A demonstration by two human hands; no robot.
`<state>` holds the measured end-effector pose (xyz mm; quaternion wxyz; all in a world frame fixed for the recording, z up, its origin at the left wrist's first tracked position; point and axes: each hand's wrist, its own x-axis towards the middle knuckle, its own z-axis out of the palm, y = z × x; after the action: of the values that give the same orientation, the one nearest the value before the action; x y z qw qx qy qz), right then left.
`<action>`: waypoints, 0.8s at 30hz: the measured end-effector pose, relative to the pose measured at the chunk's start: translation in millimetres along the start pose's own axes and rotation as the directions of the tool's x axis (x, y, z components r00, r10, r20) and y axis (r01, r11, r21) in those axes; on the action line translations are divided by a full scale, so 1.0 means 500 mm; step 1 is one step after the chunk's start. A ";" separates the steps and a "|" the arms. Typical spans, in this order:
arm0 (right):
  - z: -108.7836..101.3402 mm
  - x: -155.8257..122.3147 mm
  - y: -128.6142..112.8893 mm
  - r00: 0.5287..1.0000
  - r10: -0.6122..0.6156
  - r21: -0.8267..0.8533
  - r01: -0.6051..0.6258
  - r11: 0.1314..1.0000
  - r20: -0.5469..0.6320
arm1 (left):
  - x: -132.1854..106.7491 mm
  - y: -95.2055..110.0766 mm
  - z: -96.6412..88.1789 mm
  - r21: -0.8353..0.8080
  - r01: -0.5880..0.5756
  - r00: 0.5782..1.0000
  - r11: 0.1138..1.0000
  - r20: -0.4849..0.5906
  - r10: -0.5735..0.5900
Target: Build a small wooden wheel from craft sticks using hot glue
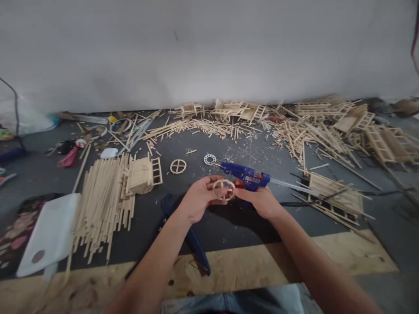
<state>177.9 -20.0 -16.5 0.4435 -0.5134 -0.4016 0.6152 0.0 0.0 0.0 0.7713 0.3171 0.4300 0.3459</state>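
My left hand is closed, its fingers pinching a small wooden wheel made of short stick pieces. My right hand is closed around a blue hot glue gun, which points left with a clear glue stick running out of its back. The right thumb also reaches the wheel's right side. Beyond the hands lie a flat white ring with holes, near the gun's nozzle, and another wooden wheel with crossed spokes. Part of the gun's handle is hidden by the right hand.
A blue-handled cutter lies under my left forearm. Left are bundled sticks, a small stick-built piece and a white phone-like slab. Loose sticks and stick models line the back and right; a black cable runs right.
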 end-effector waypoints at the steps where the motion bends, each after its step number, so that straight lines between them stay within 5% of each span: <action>1: 0.001 -0.001 -0.002 1.000 0.001 -0.008 -0.001 1.000 -0.002 | 0.001 -0.002 -0.001 0.000 0.005 1.000 1.000 0.002 -0.005; 9: 0.002 0.001 0.001 1.000 -0.028 -0.027 0.028 0.999 0.006 | 0.004 -0.002 -0.012 0.001 0.009 1.000 1.000 -0.018 -0.009; 14: -0.009 0.005 -0.004 0.993 -0.105 -0.041 0.107 0.993 0.055 | 0.007 0.010 -0.023 -0.060 -0.101 0.988 0.993 -0.121 0.093; 24: -0.016 0.004 0.014 0.998 0.059 -0.093 -0.058 0.994 0.009 | 0.016 0.010 -0.035 -0.144 -0.269 0.938 0.952 -0.262 0.226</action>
<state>184.8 -19.6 -24.7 0.3985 -0.5415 -0.4171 0.6115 -13.5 12.6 -7.3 0.6882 0.2542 0.4451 0.5135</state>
